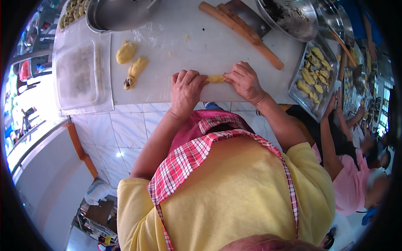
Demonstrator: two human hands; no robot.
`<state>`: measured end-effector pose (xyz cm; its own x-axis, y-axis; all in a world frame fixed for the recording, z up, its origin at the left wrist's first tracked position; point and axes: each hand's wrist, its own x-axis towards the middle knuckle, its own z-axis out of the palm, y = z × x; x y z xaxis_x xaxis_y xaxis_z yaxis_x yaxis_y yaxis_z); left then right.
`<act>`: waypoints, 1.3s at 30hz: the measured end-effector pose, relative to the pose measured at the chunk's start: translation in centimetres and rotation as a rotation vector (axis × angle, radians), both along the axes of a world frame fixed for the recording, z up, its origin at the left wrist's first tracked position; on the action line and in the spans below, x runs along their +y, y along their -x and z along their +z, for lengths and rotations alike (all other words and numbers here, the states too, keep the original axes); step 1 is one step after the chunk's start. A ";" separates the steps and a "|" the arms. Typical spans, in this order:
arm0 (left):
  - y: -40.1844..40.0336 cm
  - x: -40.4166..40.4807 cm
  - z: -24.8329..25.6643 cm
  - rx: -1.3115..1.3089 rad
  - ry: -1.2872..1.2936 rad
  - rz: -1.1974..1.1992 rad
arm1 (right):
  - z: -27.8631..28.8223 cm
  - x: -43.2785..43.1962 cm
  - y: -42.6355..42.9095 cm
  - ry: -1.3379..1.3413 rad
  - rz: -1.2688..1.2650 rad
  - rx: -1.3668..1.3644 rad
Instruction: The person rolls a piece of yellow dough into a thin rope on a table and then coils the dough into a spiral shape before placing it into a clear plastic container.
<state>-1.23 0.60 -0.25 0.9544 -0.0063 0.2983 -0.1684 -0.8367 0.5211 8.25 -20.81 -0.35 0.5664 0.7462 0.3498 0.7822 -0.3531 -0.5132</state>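
A short strip of yellow dough (216, 78) stretches between my two hands, just above the near edge of the white table (157, 91). My left hand (188, 86) pinches its left end between thumb and fingers. The right end is pinched by my right hand (243, 80). To the left on the table lie a rounded lump of yellow dough (126, 52) and a longer twisted dough piece (137, 69), with dark filling showing at its lower end.
A wooden rolling pin (241, 33) lies beside a dark metal sheet (248, 15). Metal bowls (292, 18) stand back right, above a metal tray (314, 75) of filled dough pieces. At left are a clear plastic lid (78, 75) and a round pan (121, 15). A person in pink (351, 185) works at right.
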 end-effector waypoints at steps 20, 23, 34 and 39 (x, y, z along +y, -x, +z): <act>-1.1 -2.3 -0.1 -0.122 -0.187 -0.117 | 0.8 -0.7 -0.6 -0.037 -0.002 -0.233; -0.6 -2.9 0.5 -0.003 -0.129 -0.067 | 1.4 -1.1 0.4 0.005 -0.048 -0.179; -0.6 -3.7 -0.3 0.262 -0.226 0.008 | -0.7 3.3 1.7 0.335 -0.173 -0.017; -1.6 -4.4 -0.5 0.249 -0.155 0.065 | -1.1 3.5 0.2 0.453 -0.182 -0.089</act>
<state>0.39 -3.81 -0.79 0.9980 0.0299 0.0551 0.0051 -0.9144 0.4048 8.08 -17.32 -1.42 0.6846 0.7260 0.0658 0.7207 -0.6606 -0.2104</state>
